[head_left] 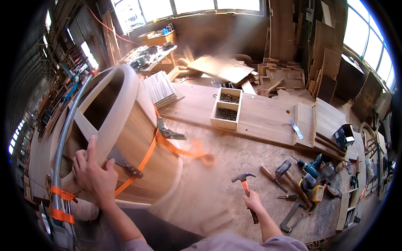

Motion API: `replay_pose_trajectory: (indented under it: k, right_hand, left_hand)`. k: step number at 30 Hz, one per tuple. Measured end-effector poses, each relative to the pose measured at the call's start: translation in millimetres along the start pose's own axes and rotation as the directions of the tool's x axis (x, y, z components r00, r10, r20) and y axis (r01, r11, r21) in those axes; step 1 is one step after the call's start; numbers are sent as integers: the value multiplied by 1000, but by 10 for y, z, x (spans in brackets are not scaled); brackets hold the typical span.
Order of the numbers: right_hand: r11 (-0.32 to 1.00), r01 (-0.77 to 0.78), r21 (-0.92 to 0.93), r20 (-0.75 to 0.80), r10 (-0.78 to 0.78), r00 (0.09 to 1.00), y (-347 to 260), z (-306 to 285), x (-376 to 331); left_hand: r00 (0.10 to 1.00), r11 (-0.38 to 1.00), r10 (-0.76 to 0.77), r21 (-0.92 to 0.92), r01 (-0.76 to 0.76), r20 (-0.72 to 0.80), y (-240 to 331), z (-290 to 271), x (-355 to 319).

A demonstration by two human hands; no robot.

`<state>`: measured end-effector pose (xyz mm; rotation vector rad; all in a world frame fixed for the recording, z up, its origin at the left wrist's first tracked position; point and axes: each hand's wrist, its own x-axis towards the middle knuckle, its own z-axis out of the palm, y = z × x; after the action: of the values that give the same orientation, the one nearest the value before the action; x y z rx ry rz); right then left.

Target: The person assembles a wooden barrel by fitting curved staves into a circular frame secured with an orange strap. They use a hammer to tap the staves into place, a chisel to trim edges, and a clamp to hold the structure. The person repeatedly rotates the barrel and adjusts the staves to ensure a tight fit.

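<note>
My left hand (94,171) lies against the pale rim of a large barrel-like wooden piece (146,159), index finger stretched out along it. Close to the thumb is a flat dark-bladed tool with a riveted handle (133,169); whether the hand touches it I cannot tell. An orange ratchet strap (146,157) wraps the piece, its metal ratchet (167,130) on the side and its loose end curling onto the workbench (201,184). Over the bench, my right hand (254,201) grips a claw hammer (244,179) by its handle, head pointing away from me.
Tools crowd the bench's right: a mallet (289,173), a drill (310,167), a tape measure (317,193) and a C-clamp (292,215). Behind lies a long board (264,113) bearing a two-compartment wooden box (226,123). A bent metal pipe (63,146) passes left of the barrel-like piece.
</note>
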<state>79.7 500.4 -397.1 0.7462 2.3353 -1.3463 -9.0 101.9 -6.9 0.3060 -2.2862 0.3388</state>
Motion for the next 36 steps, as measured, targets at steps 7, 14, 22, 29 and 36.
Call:
replay_pose_trajectory:
  k: [7, 14, 22, 29, 36]
  right_hand:
    - [823, 133, -551, -302, -346, 888, 125, 39, 247]
    - [380, 910, 166, -204, -890, 408, -2212, 764, -225]
    - [-106, 959, 262, -514, -857, 45, -3699, 1653, -1024]
    - [-160, 973, 167, -620, -784, -23, -3767, 1919, -992]
    - [-256, 943, 214, -447, -884, -138, -3759, 1613, -928]
  left_hand:
    - [996, 980, 93, -179, -90, 9, -52, 49, 134]
    - [986, 993, 109, -49, -103, 126, -115, -111, 57]
    - [985, 986, 108, -144, -89, 132, -102, -114, 98]
    - [985, 969, 47, -248, -4, 169, -110, -119, 56]
    - [954, 962, 115, -272, -37, 277, -158, -275, 133]
